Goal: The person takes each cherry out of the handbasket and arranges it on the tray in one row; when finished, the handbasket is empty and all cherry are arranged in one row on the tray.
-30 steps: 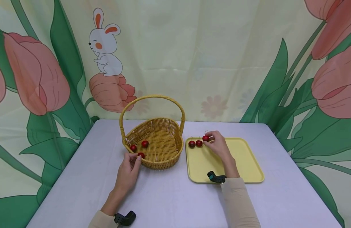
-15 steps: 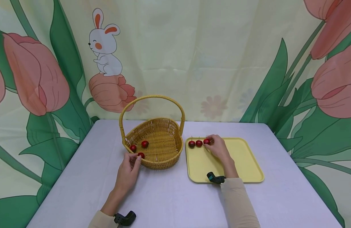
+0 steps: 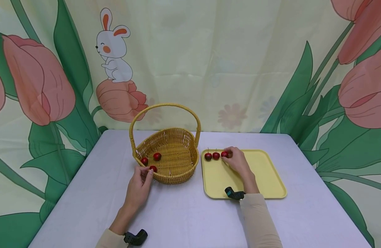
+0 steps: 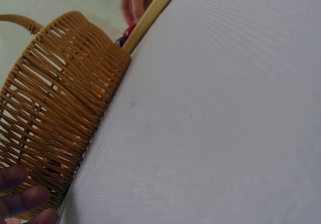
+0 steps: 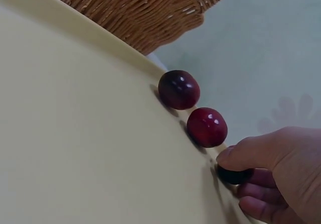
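Observation:
My left hand (image 3: 138,189) holds the near left rim of a wicker basket (image 3: 178,178), thumb at the edge. In the left wrist view its fingers (image 4: 25,199) lie against the outer weave. Three red cherries sit in the basket's left part, one cherry (image 3: 153,168) right by the thumb. On the yellow tray (image 3: 255,179), my right hand (image 3: 239,163) pinches a cherry (image 3: 224,154) at the back edge. That cherry is partly hidden by the thumb in the right wrist view. Beside it stand a red cherry (image 3: 216,156) and a darker cherry (image 3: 208,156) in a row.
A white cloth covers the table (image 3: 184,220). The basket's tall arched handle (image 3: 165,104) rises above it, left of the tray. Behind the table hangs a curtain (image 3: 240,69) printed with tulips and a rabbit. Black wrist cameras sit on both sleeves.
My right hand has lowered the cherry onto the tray, beside the other two, and has then stayed there with it. The left hand and the basket have not moved.

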The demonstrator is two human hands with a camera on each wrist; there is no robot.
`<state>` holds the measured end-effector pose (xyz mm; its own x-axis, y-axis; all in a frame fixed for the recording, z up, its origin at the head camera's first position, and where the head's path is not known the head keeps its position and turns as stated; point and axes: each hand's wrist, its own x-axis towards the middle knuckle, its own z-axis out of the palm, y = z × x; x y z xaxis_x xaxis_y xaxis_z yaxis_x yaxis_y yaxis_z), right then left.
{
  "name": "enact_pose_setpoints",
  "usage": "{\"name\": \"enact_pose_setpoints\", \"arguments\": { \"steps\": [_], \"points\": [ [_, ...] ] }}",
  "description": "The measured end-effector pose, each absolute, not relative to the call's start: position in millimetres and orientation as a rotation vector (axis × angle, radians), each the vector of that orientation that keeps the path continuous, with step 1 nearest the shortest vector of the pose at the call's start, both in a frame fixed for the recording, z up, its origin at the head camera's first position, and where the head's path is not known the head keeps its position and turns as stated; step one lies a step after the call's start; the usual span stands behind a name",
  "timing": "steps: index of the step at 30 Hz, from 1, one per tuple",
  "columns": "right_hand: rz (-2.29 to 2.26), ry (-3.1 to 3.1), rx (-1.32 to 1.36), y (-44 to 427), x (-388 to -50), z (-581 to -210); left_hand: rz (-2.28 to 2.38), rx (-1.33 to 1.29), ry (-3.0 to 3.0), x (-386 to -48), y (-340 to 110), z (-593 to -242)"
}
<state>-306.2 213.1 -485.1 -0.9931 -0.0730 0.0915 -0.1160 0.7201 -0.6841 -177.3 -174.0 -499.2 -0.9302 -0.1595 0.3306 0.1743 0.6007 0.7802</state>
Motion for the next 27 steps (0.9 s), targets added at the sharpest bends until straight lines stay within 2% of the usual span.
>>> {"name": "enact_pose_setpoints", "arguments": {
  "steps": [13,27],
  "points": [
    [1.201,-2.825,0.144,212,-301,-465,-1.252,-0.020,-2.459,-177,-174,-499],
    [1.204,-2.657,0.315,191,-292,-430,-1.284,-0.035,-2.442,-177,-174,-497]
  ]
}}
